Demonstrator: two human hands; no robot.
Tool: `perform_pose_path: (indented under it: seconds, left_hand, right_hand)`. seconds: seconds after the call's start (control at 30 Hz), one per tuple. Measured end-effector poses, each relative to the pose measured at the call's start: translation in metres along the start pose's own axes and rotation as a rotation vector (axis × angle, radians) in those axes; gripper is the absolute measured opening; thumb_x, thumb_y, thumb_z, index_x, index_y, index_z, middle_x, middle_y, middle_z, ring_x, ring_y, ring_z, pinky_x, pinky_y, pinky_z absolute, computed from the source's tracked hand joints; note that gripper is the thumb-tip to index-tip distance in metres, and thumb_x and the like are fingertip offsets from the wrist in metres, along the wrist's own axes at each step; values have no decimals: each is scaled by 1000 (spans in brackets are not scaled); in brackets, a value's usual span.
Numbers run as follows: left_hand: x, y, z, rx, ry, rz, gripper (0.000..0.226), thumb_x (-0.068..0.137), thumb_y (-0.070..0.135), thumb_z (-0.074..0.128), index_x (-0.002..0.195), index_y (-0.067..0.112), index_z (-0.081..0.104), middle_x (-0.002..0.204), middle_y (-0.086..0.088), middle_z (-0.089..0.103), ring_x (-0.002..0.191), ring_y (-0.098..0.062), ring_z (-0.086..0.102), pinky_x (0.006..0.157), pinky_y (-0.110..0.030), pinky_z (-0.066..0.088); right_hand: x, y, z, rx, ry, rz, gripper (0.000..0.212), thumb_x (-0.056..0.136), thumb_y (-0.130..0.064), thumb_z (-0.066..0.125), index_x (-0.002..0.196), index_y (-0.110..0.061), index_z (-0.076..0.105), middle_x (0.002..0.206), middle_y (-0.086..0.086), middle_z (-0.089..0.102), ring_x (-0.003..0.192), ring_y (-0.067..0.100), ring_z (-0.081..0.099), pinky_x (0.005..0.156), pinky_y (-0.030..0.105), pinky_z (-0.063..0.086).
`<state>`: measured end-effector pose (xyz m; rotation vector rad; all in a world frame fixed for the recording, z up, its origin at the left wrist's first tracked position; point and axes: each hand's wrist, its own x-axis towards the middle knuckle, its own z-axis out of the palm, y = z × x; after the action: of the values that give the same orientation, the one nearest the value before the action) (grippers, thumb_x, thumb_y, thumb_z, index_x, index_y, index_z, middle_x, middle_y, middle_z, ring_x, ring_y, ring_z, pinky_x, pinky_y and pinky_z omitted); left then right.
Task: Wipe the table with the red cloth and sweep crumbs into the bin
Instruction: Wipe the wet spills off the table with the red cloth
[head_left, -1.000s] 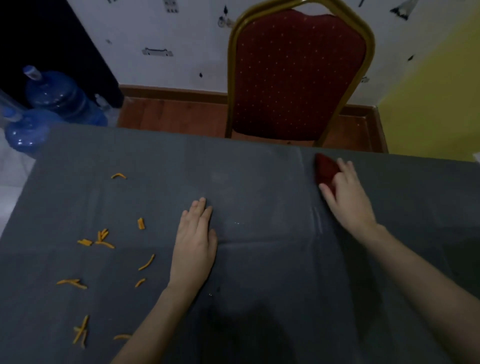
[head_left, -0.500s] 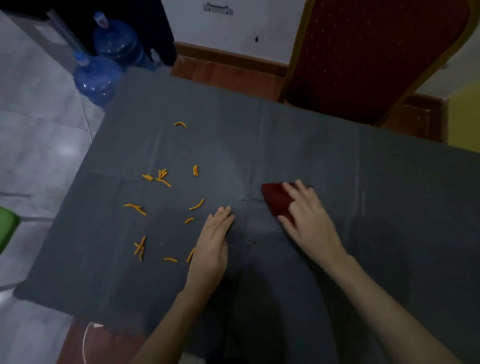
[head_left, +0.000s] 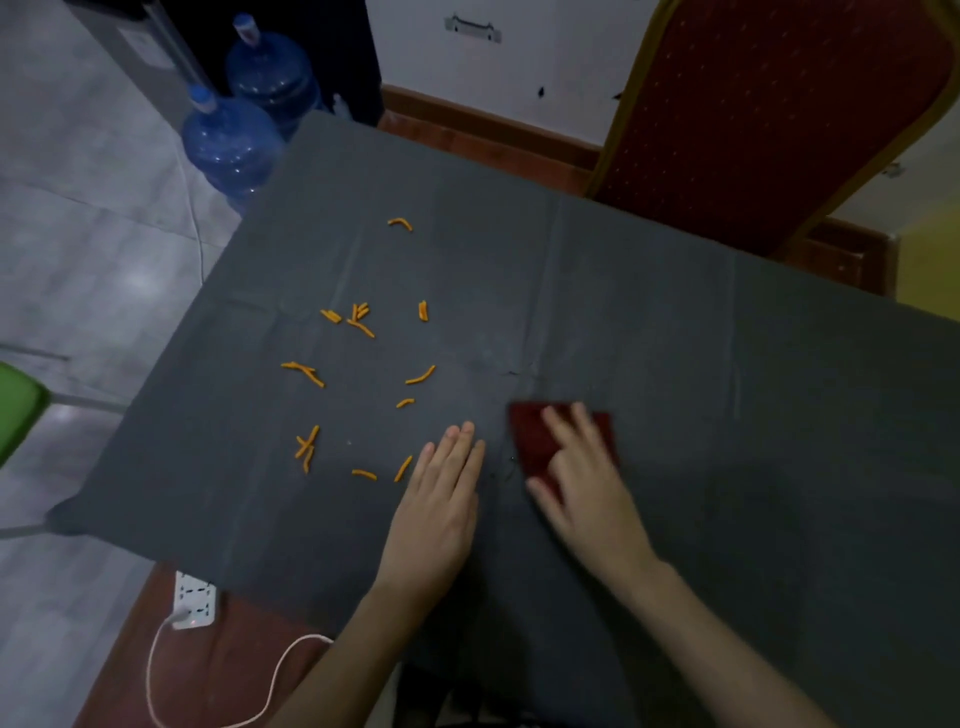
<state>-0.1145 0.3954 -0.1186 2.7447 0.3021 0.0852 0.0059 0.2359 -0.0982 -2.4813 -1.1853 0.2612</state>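
The table (head_left: 675, 338) wears a dark grey cover. Several orange crumbs (head_left: 358, 317) lie scattered over its left half. A folded red cloth (head_left: 535, 441) lies flat near the table's middle, and my right hand (head_left: 587, 488) presses down on it with the fingers spread over its top. My left hand (head_left: 441, 499) rests flat on the cover just left of the cloth, fingers together, holding nothing; its fingertips lie close to the nearest crumbs. A green object (head_left: 18, 410), perhaps the bin, shows at the left edge on the floor.
A red padded chair (head_left: 769, 98) stands behind the table's far edge. Two blue water jugs (head_left: 234, 140) stand on the floor at the far left corner. A white power strip (head_left: 195, 597) with a cable lies on the floor under the near left edge.
My right hand has slid the red cloth from the far right of the table toward the middle and nearer to me. The view has swung left and down. My left hand stays flat.
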Motion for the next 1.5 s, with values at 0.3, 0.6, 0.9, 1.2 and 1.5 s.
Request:
perform_pose_path:
  seconds: [0.3, 0.6, 0.9, 1.2, 1.5]
  left_hand:
    - [-22, -7, -7, -26, -3, 14, 51, 91, 9, 49, 141, 3, 42, 152, -11, 35, 144, -22, 25, 119, -38, 18]
    - [-25, -9, 0, -37, 7, -13, 50, 91, 9, 44, 139, -2, 43, 152, -15, 35, 144, -25, 27, 118, -41, 22]
    - [-17, 3, -7, -82, -22, -68, 52, 91, 16, 39, 140, -2, 40, 152, -14, 33, 143, -25, 25, 120, -33, 11]
    - [57, 69, 2, -360, -12, -80, 55, 94, 27, 36, 144, 5, 34, 156, -2, 27, 146, -8, 15, 121, -28, 9]
    - [73, 96, 23, -80, -186, 153, 53, 95, 24, 34, 145, 4, 33, 157, -9, 22, 146, -22, 18, 121, -29, 1]
  right_hand:
    - [20, 59, -33, -190, -12, 147, 27, 91, -29, 57, 90, -3, 60, 144, 16, 45, 136, 35, 38, 115, 50, 26]
    - [-22, -15, 13, -50, -54, -319, 24, 92, -29, 58, 86, -6, 60, 143, 13, 48, 141, 33, 31, 113, 48, 30]
    - [15, 106, -44, -174, 211, 501, 27, 92, -25, 56, 103, 0, 56, 139, 18, 48, 137, 38, 33, 113, 55, 25]
    - [-33, 46, -17, -22, 10, -25, 26, 95, -28, 51, 97, -4, 60, 145, 11, 44, 144, 30, 24, 115, 47, 26]
    - [-159, 204, -91, -83, 239, 568, 35, 97, -35, 45, 92, -2, 56, 142, 18, 46, 138, 36, 32, 114, 48, 23]
